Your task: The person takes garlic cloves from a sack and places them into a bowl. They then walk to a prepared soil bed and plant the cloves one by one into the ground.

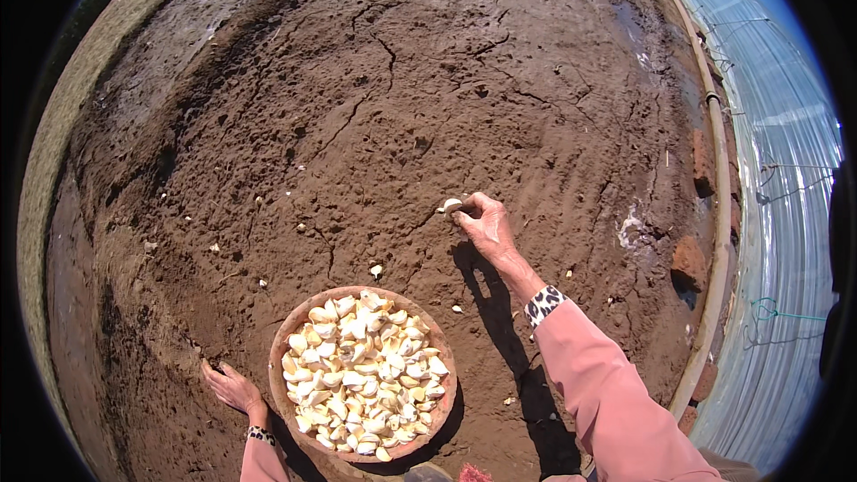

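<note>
Between the thumb and fingers of my right hand (487,224) is a pale garlic clove (452,203), held just over the cracked brown soil (435,114). My left hand (231,385) is low at the left with its fingers spread apart; nothing shows in it, and whether it touches the ground I cannot tell. Between my two arms stands a round clay-coloured bowl (276,355) heaped with peeled-looking garlic cloves (365,368). One clove (376,272) sits in the soil just beyond the bowl's far rim, and another clove (457,309) lies to the right of the bowl.
Several more cloves dot the soil to the left. Along the right runs a pale pipe (720,201), with bricks (688,264) beside it and a clear plastic-sheeted tunnel (783,227) beyond. A raised soil ridge (201,73) borders the upper left.
</note>
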`<control>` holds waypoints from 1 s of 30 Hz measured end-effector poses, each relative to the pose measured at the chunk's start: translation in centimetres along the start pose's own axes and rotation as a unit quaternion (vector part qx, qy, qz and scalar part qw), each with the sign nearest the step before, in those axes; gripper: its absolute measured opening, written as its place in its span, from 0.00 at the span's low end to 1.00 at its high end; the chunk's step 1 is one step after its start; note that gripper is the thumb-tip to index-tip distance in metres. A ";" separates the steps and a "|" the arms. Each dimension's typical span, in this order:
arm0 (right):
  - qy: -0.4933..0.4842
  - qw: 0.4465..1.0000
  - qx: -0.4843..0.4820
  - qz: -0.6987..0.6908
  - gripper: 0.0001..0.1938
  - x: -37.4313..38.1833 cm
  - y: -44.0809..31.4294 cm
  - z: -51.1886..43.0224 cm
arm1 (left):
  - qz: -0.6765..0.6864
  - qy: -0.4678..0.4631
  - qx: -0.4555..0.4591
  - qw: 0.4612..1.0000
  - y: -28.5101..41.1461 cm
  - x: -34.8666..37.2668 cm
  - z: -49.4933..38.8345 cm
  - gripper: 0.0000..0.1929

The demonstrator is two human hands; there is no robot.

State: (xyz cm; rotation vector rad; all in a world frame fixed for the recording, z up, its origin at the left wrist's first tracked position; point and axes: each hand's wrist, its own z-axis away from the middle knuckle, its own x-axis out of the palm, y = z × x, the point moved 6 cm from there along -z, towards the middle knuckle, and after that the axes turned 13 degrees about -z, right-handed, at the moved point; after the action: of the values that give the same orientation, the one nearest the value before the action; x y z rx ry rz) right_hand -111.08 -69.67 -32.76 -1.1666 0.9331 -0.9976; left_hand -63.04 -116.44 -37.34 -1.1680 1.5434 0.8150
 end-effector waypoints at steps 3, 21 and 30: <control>0.024 0.991 -0.082 0.101 0.08 1.6 0.6 -2.2 | -0.007 -0.002 0.000 1.000 0.0 0.5 -0.1 0.31; 0.066 0.923 -0.195 0.325 0.12 5.2 1.5 -1.7 | -0.056 0.017 0.025 0.998 -1.4 1.6 -0.5 0.29; 0.007 0.916 -0.158 0.368 0.14 6.0 1.4 -2.6 | -0.063 0.025 0.018 0.998 -0.9 0.8 -0.3 0.29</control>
State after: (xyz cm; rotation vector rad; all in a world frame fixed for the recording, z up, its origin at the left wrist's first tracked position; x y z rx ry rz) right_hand -111.65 -75.93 -34.96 -0.9353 1.4384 -0.2450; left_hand -62.27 -117.19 -37.96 -1.2545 1.5029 0.6766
